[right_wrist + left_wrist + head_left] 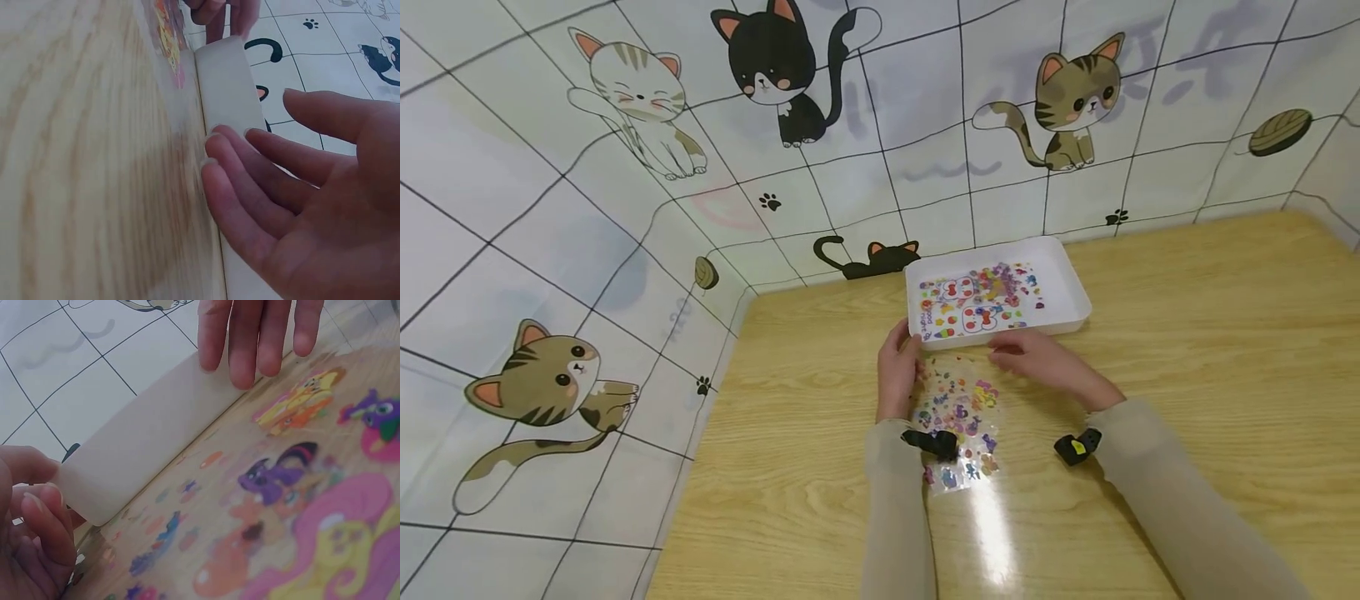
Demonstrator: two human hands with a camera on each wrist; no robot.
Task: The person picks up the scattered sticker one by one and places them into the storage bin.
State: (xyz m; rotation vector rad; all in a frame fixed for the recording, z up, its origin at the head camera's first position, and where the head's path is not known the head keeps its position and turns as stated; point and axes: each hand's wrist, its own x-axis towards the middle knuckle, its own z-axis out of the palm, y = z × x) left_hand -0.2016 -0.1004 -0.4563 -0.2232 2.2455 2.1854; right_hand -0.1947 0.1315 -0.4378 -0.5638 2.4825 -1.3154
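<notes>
A shallow white tray [1063, 287] stands against the wall with sticker sheets [977, 315] inside it. My left hand [897, 375] grips the tray's near left corner; in the left wrist view its fingers [31, 464] bend around that corner. My right hand [1037, 362] is at the tray's near side. Its fingers [231, 206] are slightly bent, with their tips against the side wall and the thumb held apart. Between my forearms lies a clear sticker sheet [958, 412] with small colourful cartoon figures, its left edge partly covered by my left hand and wrist camera.
The wooden table [1210, 358] reaches out to the right and toward me. A wall covering [925, 183] with grid lines and cartoon cats rises behind the tray and at the left. Light glares off the tabletop below the clear sheet.
</notes>
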